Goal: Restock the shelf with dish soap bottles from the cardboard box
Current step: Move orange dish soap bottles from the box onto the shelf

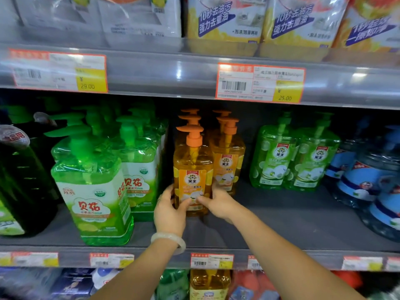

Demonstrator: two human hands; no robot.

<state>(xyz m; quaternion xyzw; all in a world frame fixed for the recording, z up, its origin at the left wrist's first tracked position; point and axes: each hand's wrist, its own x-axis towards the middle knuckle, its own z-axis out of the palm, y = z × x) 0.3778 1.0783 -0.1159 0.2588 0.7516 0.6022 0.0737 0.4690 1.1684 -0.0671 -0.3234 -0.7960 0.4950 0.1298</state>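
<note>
Grey store shelf (281, 219): both hands, left hand (170, 210) at seven o'clock and right hand (218, 203) at five, clasp the front orange bottle (192, 169), seemingly to square its row.

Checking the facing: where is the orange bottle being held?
Head view, centre: front orange bottle on the middle shelf, between both hands, green bottles left.

Front pump bottle (192, 169): amber-orange liquid, orange pump, orange-and-white label.
Bottles at left (95, 191): bright green, white label, red characters.
Bottles at right (272, 156): pale green, green-and-white label.
Far-right jugs (372, 176): clear, blue labels.
Far-left bottle (19, 174): dark green.
Price tags (259, 83): white, red border, yellow price panel.
Shelf (281, 224): grey.
Bangle (171, 240): milky white.
</note>
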